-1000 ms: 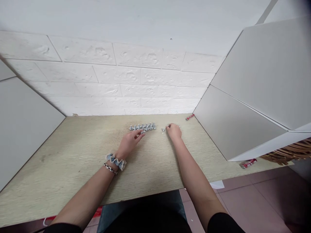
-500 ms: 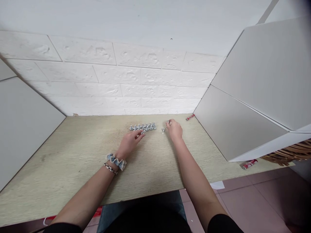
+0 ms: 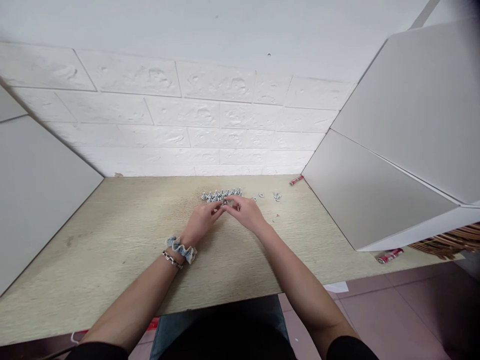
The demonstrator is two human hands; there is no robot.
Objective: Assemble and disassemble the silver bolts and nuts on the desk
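A row of several small silver screws (image 3: 221,194) stands near the back of the wooden table (image 3: 112,250). My left hand (image 3: 202,220), with a scrunchie and a chain bracelet at the wrist, and my right hand (image 3: 245,212) meet fingertip to fingertip just in front of that row. Both hands are pinched together on a small silver piece (image 3: 224,203), mostly hidden by the fingers. A few loose washers and nuts (image 3: 268,196) lie to the right of my right hand.
A white brick wall (image 3: 210,120) backs the table. Grey panels stand at the left (image 3: 33,190) and right (image 3: 375,190). A red battery (image 3: 296,180) lies at the back right, another (image 3: 390,256) near a wicker basket (image 3: 446,240) at the right edge.
My right hand has left the loose pieces on the right and moved left to meet my left hand in front of the row. The left hand has barely shifted.
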